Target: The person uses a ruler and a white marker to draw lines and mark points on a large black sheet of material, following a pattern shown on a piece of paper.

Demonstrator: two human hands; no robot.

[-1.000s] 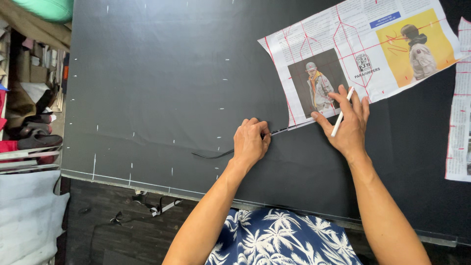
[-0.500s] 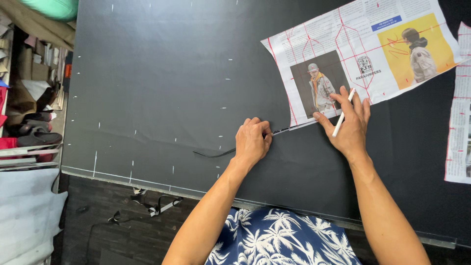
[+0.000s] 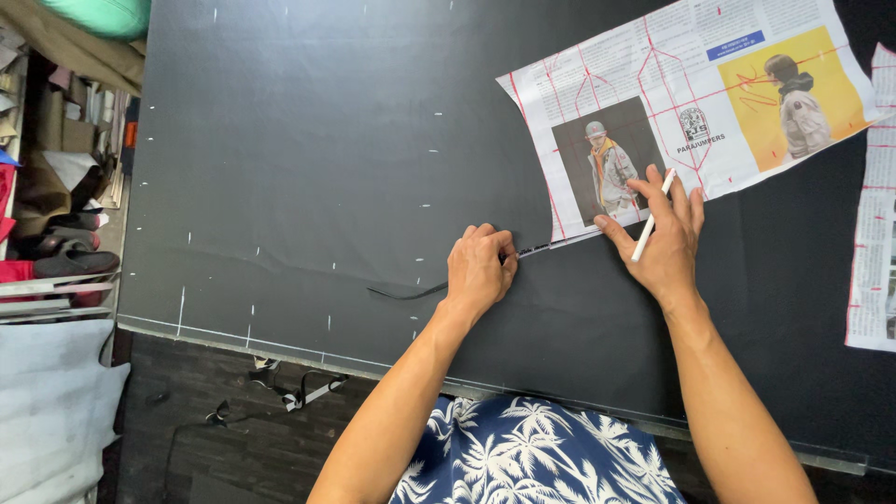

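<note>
Near table edge: left hand (image 3: pixel 480 271) fisted, pinning a dark measuring tape (image 3: pixel 411 292) flat on black cloth (image 3: pixel 308 140); right hand (image 3: pixel 661 245), apart, fingers spread, white chalk pencil (image 3: pixel 651 217) between them, steadies newspaper pattern (image 3: pixel 691 93) toward far right corner.
</note>
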